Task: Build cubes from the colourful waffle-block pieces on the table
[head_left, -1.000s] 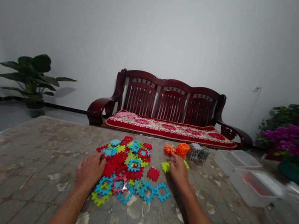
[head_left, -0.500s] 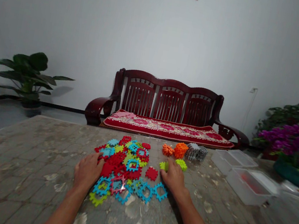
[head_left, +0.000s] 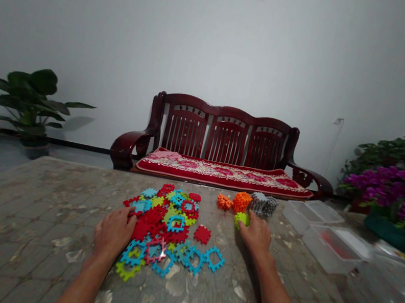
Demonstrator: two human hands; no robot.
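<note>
A heap of interlocking plastic tiles point(head_left: 155, 216) in red, blue and yellow-green, with notched edges, covers the middle of the table. My left hand point(head_left: 115, 230) rests at the heap's left edge, thumb and forefinger apart, fingertips against the tiles. Off to the right, my right hand point(head_left: 256, 233) grips a yellow-green tile point(head_left: 241, 219) at the small yellow-green stack; its fingers partly cover the pieces. Just behind are orange tiles point(head_left: 241, 202) and grey tiles point(head_left: 263, 204), gathered in stacks. One red tile point(head_left: 202, 234) lies alone between the heap and my right hand.
Clear plastic boxes point(head_left: 334, 248) stand on the right of the table point(head_left: 38, 227), one with something red inside. Nearer is a transparent container point(head_left: 388, 296). Purple flowers in a green pot point(head_left: 394, 233) are at the far right. A wooden bench point(head_left: 228, 135) stands behind the table.
My right hand has moved right and away from me, bringing the yellow-green tile to the other yellow-green pieces. My left hand stays by the heap. The view has shifted slightly.
</note>
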